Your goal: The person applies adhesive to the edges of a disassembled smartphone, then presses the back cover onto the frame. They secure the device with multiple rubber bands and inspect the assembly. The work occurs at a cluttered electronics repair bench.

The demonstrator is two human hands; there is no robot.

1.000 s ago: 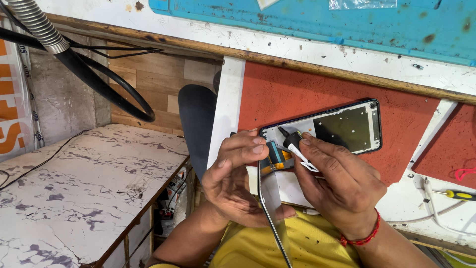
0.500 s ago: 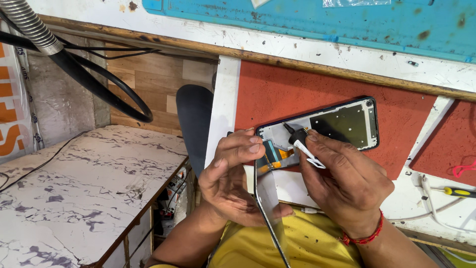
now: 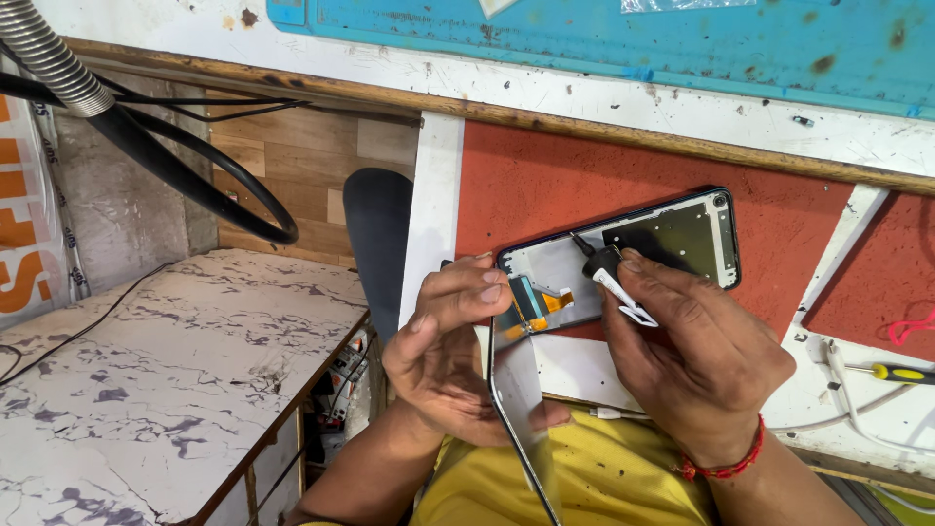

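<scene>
Left hand (image 3: 443, 360) grips one glass panel (image 3: 521, 409); right hand (image 3: 687, 356) pinches one brush (image 3: 609, 273).

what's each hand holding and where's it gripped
Left hand grips the opened phone at its lower left end. Right hand pinches a small black-and-white tool by its white handle.

A marbled white table (image 3: 146, 390) stands at left under black cables (image 3: 205, 180) and a ribbed metal hose (image 3: 54, 60); a yellow-handled screwdriver (image 3: 901, 373) lies right, a blue mat (image 3: 623, 44) above
</scene>
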